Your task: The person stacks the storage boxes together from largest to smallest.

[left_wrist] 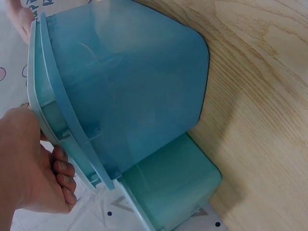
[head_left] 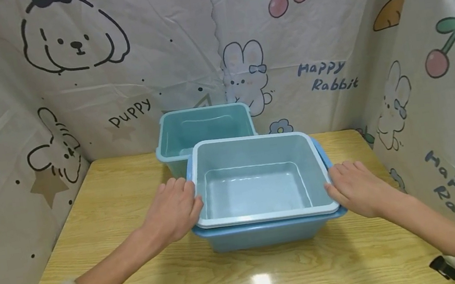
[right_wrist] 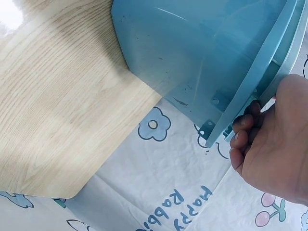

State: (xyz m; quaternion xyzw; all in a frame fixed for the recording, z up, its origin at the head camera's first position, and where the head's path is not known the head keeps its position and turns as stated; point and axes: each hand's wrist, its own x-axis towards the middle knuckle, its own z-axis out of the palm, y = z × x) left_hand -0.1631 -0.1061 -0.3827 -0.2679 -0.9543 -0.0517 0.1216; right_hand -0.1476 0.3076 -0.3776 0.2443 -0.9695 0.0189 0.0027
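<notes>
A pale blue plastic bin (head_left: 255, 152) sits nested inside a darker blue bin (head_left: 262, 236), its rim slightly above the outer one. My left hand (head_left: 175, 205) grips the pale bin's left rim, thumb on top and fingers curled underneath, as the left wrist view shows. On the opposite side my right hand (head_left: 358, 186) holds the right rim of the same bin in a matching grip. Both wrist views show a narrow gap between the two rims, with the curled fingers (right_wrist: 240, 137) beside it. The outer bin's base rests on the table.
Behind the nested bins, to the left, stands a teal bin (head_left: 206, 118), partly hidden by them. The wood-grain table (head_left: 141, 275) is enclosed at the back and sides by printed cloth (head_left: 178, 37) with cartoon drawings.
</notes>
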